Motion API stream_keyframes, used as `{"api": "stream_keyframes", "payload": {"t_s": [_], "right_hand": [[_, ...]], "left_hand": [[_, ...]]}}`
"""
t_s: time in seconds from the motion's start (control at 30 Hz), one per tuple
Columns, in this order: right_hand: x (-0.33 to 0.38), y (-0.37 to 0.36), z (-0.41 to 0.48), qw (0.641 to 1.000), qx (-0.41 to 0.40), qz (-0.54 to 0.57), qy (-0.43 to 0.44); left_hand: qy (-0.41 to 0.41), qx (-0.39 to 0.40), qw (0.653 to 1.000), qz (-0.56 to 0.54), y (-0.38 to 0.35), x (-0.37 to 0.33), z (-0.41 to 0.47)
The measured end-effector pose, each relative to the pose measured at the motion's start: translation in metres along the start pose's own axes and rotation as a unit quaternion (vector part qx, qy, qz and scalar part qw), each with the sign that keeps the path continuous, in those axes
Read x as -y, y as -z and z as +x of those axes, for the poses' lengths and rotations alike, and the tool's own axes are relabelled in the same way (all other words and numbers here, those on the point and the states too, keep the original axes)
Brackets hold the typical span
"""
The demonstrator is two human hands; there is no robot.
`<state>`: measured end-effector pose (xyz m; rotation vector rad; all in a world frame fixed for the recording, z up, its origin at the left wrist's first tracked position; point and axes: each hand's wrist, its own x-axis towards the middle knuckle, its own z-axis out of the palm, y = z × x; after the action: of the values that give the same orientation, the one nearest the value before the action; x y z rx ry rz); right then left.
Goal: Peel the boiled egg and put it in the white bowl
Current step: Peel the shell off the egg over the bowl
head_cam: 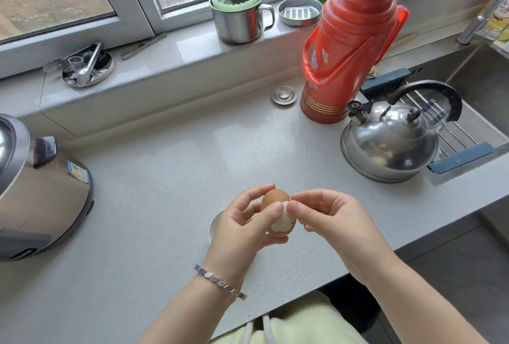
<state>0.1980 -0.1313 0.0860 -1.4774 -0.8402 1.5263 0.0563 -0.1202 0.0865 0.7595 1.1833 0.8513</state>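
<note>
Egg (276, 212) sits between two hands, held up over the gray counter (170, 178) near its front edge. The top of the egg is brown with shell. A white patch shows on its side where the shell is off. The left hand (245, 229) wraps around the egg and grips it, with the thumb on the front and the fingers behind. The right hand (327, 219) pinches a bit of shell at the edge of the white patch with its thumb and first finger. A silver bracelet (220, 281) is on the left wrist. Under the left hand is the white bowl (214, 223); only its left rim peeks out. Farther back on the right stands a shiny kettle (391, 139) with a black handle. Just behind it is a tall red flask (349, 48). On the left side sits a big silver cooker (38, 186). On the window ledge is a metal mug (239, 17) with a green lid.
</note>
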Motion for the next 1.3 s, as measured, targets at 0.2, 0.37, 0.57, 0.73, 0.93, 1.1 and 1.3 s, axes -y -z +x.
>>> {"api": "stream_keyframes", "payload": {"t_s": [0.2, 0.37, 0.57, 0.73, 0.93, 1.1, 1.3], "right_hand": [[0.001, -0.003, -0.004, 0.996, -0.025, -0.056, 0.059], [0.000, -0.005, -0.006, 0.995, -0.029, -0.040, 0.081], [-0.003, -0.005, -0.005, 0.993, -0.025, 0.115, 0.001], [-0.002, -0.003, -0.006, 0.975, 0.006, 0.218, -0.045], [0.000, 0.003, -0.008, 0.951, 0.021, 0.304, -0.056], [-0.001, 0.005, -0.008, 0.964, 0.043, 0.256, -0.050], [0.002, -0.001, -0.011, 1.000, -0.016, 0.012, 0.012]], "left_hand": [[-0.026, -0.040, 0.999, 0.020, 0.000, 0.004, -0.001], [-0.028, -0.043, 0.999, 0.003, 0.000, 0.003, -0.003], [0.001, -0.021, 0.998, -0.060, -0.001, 0.001, -0.006], [0.014, 0.000, 0.996, -0.085, -0.001, 0.002, -0.009], [0.030, -0.003, 0.992, -0.124, -0.002, 0.000, -0.010], [0.020, -0.015, 0.994, -0.109, -0.003, 0.002, -0.011], [-0.024, -0.040, 0.997, -0.057, -0.006, 0.003, -0.011]]}}
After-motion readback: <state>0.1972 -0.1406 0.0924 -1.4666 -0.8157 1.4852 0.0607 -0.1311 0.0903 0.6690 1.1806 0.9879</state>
